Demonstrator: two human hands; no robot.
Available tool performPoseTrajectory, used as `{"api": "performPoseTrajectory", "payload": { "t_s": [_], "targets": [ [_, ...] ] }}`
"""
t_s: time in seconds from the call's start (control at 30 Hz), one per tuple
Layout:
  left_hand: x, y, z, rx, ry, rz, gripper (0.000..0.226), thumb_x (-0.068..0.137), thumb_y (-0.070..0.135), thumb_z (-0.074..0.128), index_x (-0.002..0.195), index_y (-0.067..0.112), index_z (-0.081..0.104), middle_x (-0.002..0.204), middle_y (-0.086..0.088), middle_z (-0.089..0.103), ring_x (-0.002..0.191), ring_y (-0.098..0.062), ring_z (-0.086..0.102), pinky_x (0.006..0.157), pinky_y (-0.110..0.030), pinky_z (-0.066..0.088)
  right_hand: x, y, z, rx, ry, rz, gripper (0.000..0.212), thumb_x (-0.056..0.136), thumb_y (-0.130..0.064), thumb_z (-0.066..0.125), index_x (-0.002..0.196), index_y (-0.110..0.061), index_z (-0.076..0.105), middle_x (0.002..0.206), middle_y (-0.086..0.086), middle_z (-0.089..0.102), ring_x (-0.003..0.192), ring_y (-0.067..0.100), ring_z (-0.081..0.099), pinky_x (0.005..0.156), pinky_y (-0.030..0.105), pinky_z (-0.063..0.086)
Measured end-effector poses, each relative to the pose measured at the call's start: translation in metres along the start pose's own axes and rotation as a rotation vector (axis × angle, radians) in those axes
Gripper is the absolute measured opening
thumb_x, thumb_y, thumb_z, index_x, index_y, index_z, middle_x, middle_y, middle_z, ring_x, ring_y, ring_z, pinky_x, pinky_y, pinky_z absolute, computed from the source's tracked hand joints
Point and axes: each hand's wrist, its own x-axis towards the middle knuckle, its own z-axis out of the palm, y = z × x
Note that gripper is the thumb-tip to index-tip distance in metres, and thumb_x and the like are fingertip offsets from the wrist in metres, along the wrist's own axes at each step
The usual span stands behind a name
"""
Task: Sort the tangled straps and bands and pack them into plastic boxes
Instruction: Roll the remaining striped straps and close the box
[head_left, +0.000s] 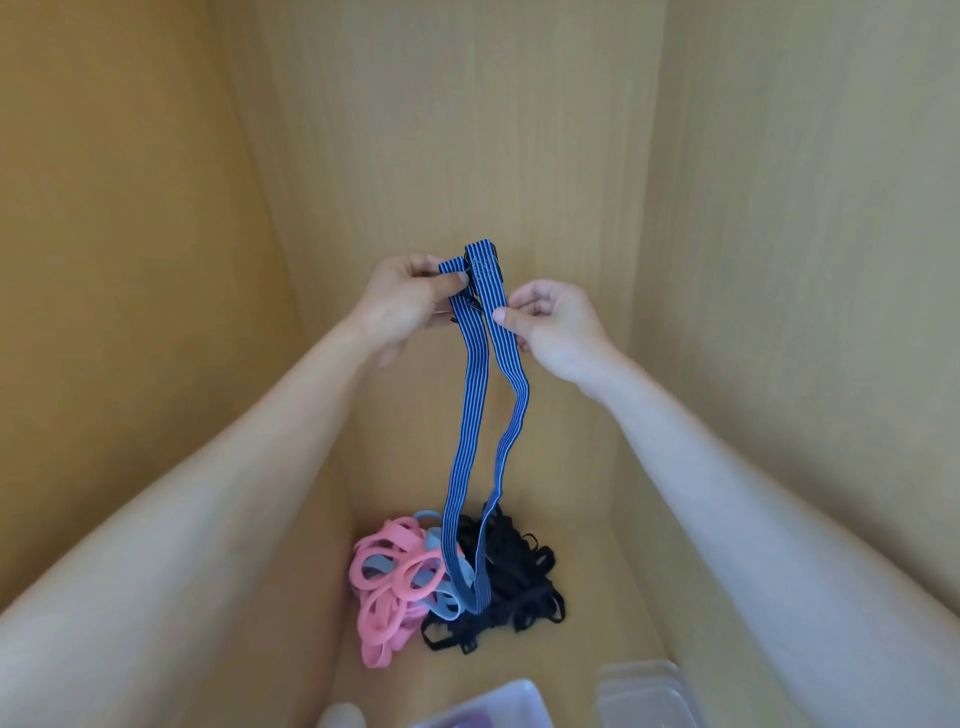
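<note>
Left grip (410, 301): clenched on the striped strap (472, 415); thumb and fingers pinch its shorter upper end.
Right grip (556, 327): thumb and forefinger pinch the edge of the strap's other run, just below its folded top.
Strap, appearance: flat elastic webbing with fine blue and pale lengthwise stripes and dark hardware (470, 306) near the top (type not legible).
Strap, position: held up in front of the rear wooden panel (467, 130). It hangs as a long narrow loop, and its lower bend reaches down to the pile on the table (597, 571).
Pile, left: pink bands (395, 582), smooth loops, heaped.
Pile, middle: light-blue bands (441, 603), partly under the strap's bend.
Pile, right: black straps (519, 582), thin and tangled.
Container 1: clear plastic box (524, 693) at the near edge, holding something purple (467, 722) (cut off, not identifiable).
Container 2: clear plastic stack (644, 691), near right; contents cannot be told.
</note>
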Motion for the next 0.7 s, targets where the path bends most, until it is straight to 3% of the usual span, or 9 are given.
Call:
{"api": "performPoseTrajectory", "payload": {
  "t_s": [0.13,0.27,0.43,0.57,0.7],
  "targets": [
    [0.006,0.01,-0.004,-0.007,0.002,0.014,0.01,0.098,0.008,0.063,0.09,0.014,0.063,0.097,-0.013,0.074,0.083,-0.025,0.074,0.08,-0.036,0.062,0.008,-0.005,0.003,0.044,-0.031,-0.029,0.017,0.094,-0.008,0.068,0.091,-0.022,0.058,0.078,0.001,0.067,0.056,0.0,0.061,0.064,0.019,0.047],
    [0.01,0.017,-0.005,-0.013,0.032,0.025,0.005,0.098,0.007,0.063,0.103,0.007,0.065,0.097,-0.012,0.074,0.08,-0.022,0.074,0.078,-0.032,0.061,0.015,-0.011,0.004,0.064,-0.02,-0.037,0.014,0.095,-0.012,0.069,0.088,-0.018,0.058,0.072,-0.003,0.067,0.048,-0.004,0.058,0.053,0.012,0.046],
    [0.009,0.019,0.0,-0.003,0.03,0.021,0.024,0.1,0.008,0.06,0.118,-0.007,0.064,0.106,-0.016,0.074,0.08,-0.019,0.074,0.073,-0.025,0.06,0.019,-0.017,0.001,0.082,-0.006,-0.066,0.016,0.097,-0.015,0.067,0.083,-0.017,0.059,0.056,-0.015,0.065,0.046,-0.003,0.058,0.05,0.013,0.046],
    [0.008,0.021,0.005,-0.027,-0.019,0.048,0.023,0.101,0.009,0.059,0.117,-0.003,0.069,0.109,-0.013,0.075,0.089,-0.017,0.075,0.075,-0.022,0.058,0.02,-0.016,0.001,0.093,0.033,-0.073,0.017,0.097,-0.016,0.066,0.081,-0.017,0.06,0.068,-0.008,0.068,0.051,-0.001,0.059,0.054,0.018,0.048],
    [0.006,0.023,0.006,0.016,-0.095,0.057,0.026,0.096,-0.006,0.057,0.118,0.002,0.068,0.109,-0.009,0.073,0.093,-0.013,0.072,0.084,-0.021,0.056,0.023,-0.015,-0.001,0.1,0.064,-0.049,0.017,0.096,-0.02,0.068,0.081,-0.017,0.06,0.073,-0.004,0.068,0.058,0.005,0.06,0.059,0.023,0.05]
  ]
}}
